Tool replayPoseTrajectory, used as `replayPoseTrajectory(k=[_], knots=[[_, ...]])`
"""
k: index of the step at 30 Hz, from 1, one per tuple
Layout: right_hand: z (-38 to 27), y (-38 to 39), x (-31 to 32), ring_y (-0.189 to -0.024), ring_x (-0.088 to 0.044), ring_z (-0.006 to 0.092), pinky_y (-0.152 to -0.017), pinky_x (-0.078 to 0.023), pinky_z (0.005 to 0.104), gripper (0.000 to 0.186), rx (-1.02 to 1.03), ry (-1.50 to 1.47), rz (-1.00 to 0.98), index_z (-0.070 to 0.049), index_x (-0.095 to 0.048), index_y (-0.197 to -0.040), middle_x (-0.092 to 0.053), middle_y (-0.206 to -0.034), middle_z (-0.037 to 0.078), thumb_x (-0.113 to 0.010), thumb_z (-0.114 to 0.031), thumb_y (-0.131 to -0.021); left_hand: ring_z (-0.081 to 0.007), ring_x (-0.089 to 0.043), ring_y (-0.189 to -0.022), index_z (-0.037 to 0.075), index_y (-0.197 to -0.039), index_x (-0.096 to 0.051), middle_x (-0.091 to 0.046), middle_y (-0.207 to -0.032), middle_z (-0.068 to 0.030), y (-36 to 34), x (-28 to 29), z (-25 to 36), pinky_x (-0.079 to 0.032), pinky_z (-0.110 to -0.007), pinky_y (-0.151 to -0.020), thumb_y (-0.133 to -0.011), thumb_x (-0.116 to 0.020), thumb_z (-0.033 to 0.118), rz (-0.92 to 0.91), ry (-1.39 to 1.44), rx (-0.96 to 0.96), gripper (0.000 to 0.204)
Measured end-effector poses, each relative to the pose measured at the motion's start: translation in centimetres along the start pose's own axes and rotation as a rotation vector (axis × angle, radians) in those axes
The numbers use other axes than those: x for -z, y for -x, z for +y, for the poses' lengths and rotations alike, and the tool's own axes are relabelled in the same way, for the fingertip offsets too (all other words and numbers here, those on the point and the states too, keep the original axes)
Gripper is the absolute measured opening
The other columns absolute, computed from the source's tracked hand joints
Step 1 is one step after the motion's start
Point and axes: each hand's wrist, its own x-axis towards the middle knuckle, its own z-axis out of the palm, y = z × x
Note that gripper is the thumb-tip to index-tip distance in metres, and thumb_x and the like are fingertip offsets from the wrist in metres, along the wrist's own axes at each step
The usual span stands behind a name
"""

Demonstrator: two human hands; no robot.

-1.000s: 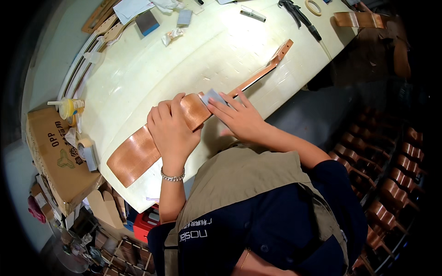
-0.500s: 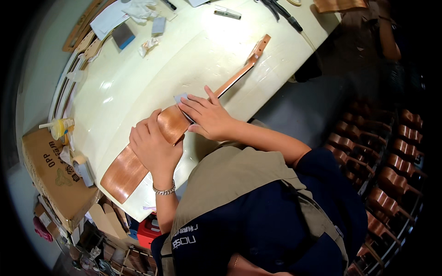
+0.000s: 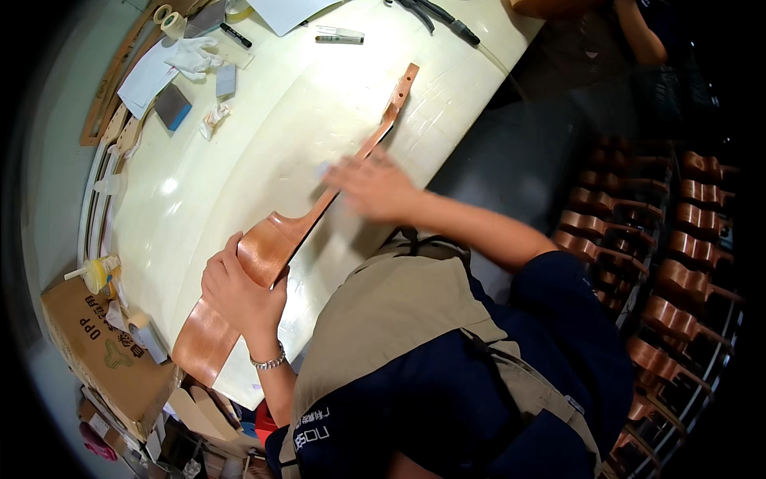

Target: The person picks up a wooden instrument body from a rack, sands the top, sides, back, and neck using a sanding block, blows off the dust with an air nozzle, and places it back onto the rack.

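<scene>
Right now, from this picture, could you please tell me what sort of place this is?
It looks like a workshop for small guitars, perhaps ukuleles: a wooden instrument rests on the pale table, rows of similar bodies line the right side, and a blue-and-grey block, possibly for sanding, lies beyond.

A khaki cloth apron (image 3: 375, 311) with straps (image 3: 523, 379) covers a navy short-sleeved shirt (image 3: 570, 319); a silver-coloured beaded bracelet (image 3: 270, 360) rings the left wrist (image 3: 262, 346).

Printed cardboard carton (image 3: 116, 375), lettered navy shirt (image 3: 391, 399)
Dark characters (image 3: 85, 334), green emblem (image 3: 118, 354) left of left hand's (image 3: 244, 292) grip; white lettering (image 3: 312, 435) below.
</scene>
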Motion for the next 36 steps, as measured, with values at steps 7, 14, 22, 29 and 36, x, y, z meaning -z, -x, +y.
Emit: replayPoseTrajectory(k=[7,14,22,29,36], knots=[[0.5,0.7,0.8,-0.133,-0.029,0.0291,-0.105,-0.001,0.0634,0.054,-0.052,-0.152,0.036,-0.015,-0.05,-0.128,-0.048,-0.132,0.002,-0.046,-0.05,-0.087,-0.0291,-0.048,-0.094,0.014,-0.115,-0.052,-0.052,-0.095,-0.0079,-0.9,0.1,0.2,-0.035,-0.04,-0.086,-0.053,-0.079,0.023,-0.035,0.013,0.002,0.068],[15.8,2.5,-0.1,-0.139,-0.016,0.0249,-0.104,0.008,0.0628,0.054,-0.5,0.059,0.179,-0.028,-0.033,-0.141,-0.024,-0.149,-0.007,-0.047,-0.037,-0.09,-0.0308,-0.048,-0.095,0.012,-0.115,-0.052,-0.052,-0.096,-0.0092,-1.0,0.0,0.2,-0.036,-0.041,-0.085,-0.053,-0.079,0.022,-0.024,0.007,-0.013,0.068],[18.5,-0.5,-1.1,-0.138,-0.021,0.0172,-0.106,0.002,0.062,0.047,-0.426,-0.07,0.163,-0.029,-0.037,-0.138,-0.029,-0.147,-0.009,-0.041,-0.039,-0.092,-0.0326,-0.048,-0.097,0.009,-0.114,-0.051,-0.052,-0.099,-0.0105,-1.1,-0.2,0.4,-0.036,-0.041,-0.086,-0.05,-0.08,0.021,-0.044,0.009,-0.006,0.071],[19.5,-0.3,-2.0,-0.138,-0.02,0.0203,-0.104,0.006,0.0637,0.049,-0.378,-0.035,0.118,-0.025,-0.032,-0.141,-0.027,-0.148,-0.005,-0.04,-0.037,-0.093,-0.0311,-0.048,-0.097,0.011,-0.114,-0.053,-0.054,-0.103,-0.009,-0.6,-0.4,-0.1,-0.035,-0.042,-0.086,-0.058,-0.075,0.02,0.018,-0.008,-0.073,0.061],[18.9,-0.9,0.4,-0.137,-0.023,0.0161,-0.109,0.002,0.0537,0.062,-0.309,0.063,0.181,-0.014,-0.03,-0.141,-0.028,-0.148,0.0,-0.048,-0.041,-0.088,-0.03,-0.048,-0.111,0.015,-0.119,-0.057,-0.051,-0.122,-0.0102,6.3,-5.6,1.0,-0.033,-0.05,-0.093,-0.071,-0.069,0.034,0.16,-0.263,-0.2,0.052]])
